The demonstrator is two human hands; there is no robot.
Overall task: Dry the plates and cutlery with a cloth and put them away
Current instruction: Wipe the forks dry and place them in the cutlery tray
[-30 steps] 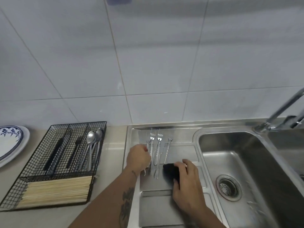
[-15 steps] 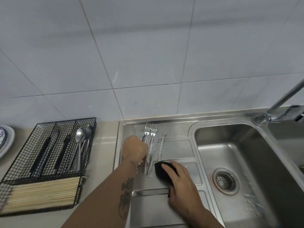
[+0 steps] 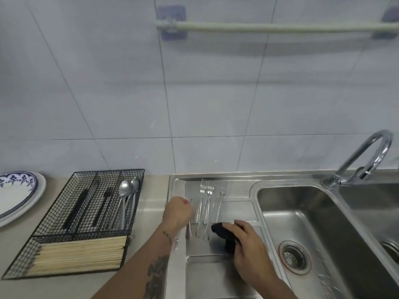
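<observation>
Several steel forks (image 3: 204, 203) lie side by side on the sink's drainboard (image 3: 237, 210), tines toward the wall. My left hand (image 3: 177, 212) is closed around one piece of cutlery (image 3: 188, 230) at the left of the row; its handle pokes out below my fist. My right hand (image 3: 250, 251) rests on the drainboard just right of the forks, gripping a bunched black cloth (image 3: 223, 233). A black wire cutlery tray (image 3: 86, 214) on the counter to the left holds spoons (image 3: 127, 195), dark-handled pieces and a stack of chopsticks (image 3: 77, 253).
Blue-patterned white plates (image 3: 17, 195) are stacked at the far left of the counter. The sink basin (image 3: 302, 234) with its drain lies right of the drainboard, a chrome tap (image 3: 362, 160) behind it. A towel rail (image 3: 276, 28) hangs on the tiled wall.
The camera has tilted up, bringing the rail and the tap into view. My left hand has stayed closed on the cutlery at the left of the row; my right hand still holds the cloth.
</observation>
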